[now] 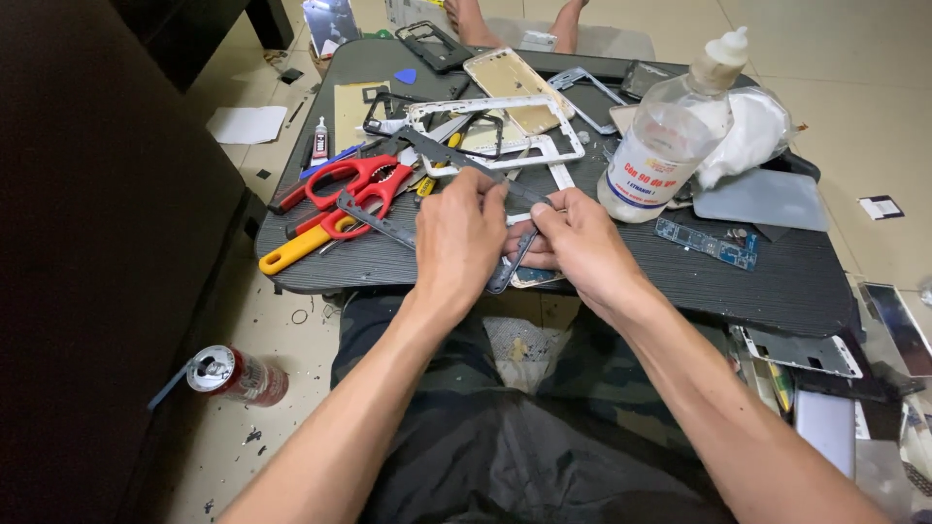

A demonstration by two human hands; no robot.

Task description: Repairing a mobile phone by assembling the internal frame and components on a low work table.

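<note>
Both hands meet over the near edge of a small dark table (777, 277). My left hand (458, 238) and my right hand (578, 243) together grip a thin dark phone frame (513, 260), fingers pinched on its upper bar and side. A small phone part lies under the frame, mostly hidden by my right hand. Red-handled scissors (354, 189) lie just left of my left hand.
Several white and gold phone frames (505, 107) clutter the table's middle. A clear plastic bottle (670, 131) stands at the right beside white wadding, with a blue circuit board (707, 243) near it. A yellow-handled tool (296, 249) overhangs the left edge. A drink can (238, 376) lies on the floor.
</note>
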